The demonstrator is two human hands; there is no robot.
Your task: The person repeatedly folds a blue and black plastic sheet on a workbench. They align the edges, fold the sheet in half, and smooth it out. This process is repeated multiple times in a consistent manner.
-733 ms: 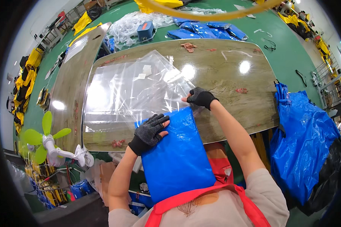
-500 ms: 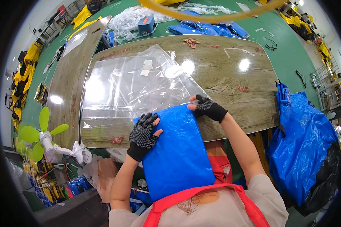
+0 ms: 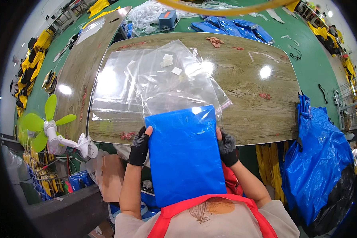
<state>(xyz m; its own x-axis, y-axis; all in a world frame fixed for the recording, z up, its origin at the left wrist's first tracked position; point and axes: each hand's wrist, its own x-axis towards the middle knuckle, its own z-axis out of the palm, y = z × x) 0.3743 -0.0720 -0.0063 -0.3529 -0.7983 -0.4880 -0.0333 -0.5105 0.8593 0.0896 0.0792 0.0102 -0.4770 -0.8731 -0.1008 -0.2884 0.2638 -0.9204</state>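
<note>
Head view: the left hand (image 3: 139, 144), in a dark dotted glove with bare thumb tip, grips the left edge of a blue pack (image 3: 186, 158), thumb at the edge, other fingers partly hidden. The right hand (image 3: 227, 144), gloved the same way, grips the right edge, thumb against the side. Hands about level, pack's width between them.

Pack is flat and folded, roughly rectangular, between the person's body and the tabletop (image 3: 261, 119), far end over the near rim. That far end meets clear bags (image 3: 166, 83); cannot tell if it is inside one. Bags lie overlapping and skewed on the wood-look top, white labels (image 3: 176, 71) on them, glare on the film. Tan strips (image 3: 215, 42) lie bunched near the far rim.

Green-bladed fan (image 3: 49, 125) at left, by the tabletop corner. Big blue sheet (image 3: 319, 158) hangs at right, black material below it. Beyond the far rim, on the green floor: white plastic heap (image 3: 146, 18), blue box (image 3: 167, 20), blue bundles (image 3: 234, 28). Yellow hoop (image 3: 226, 10) crosses the top, blurred.
</note>
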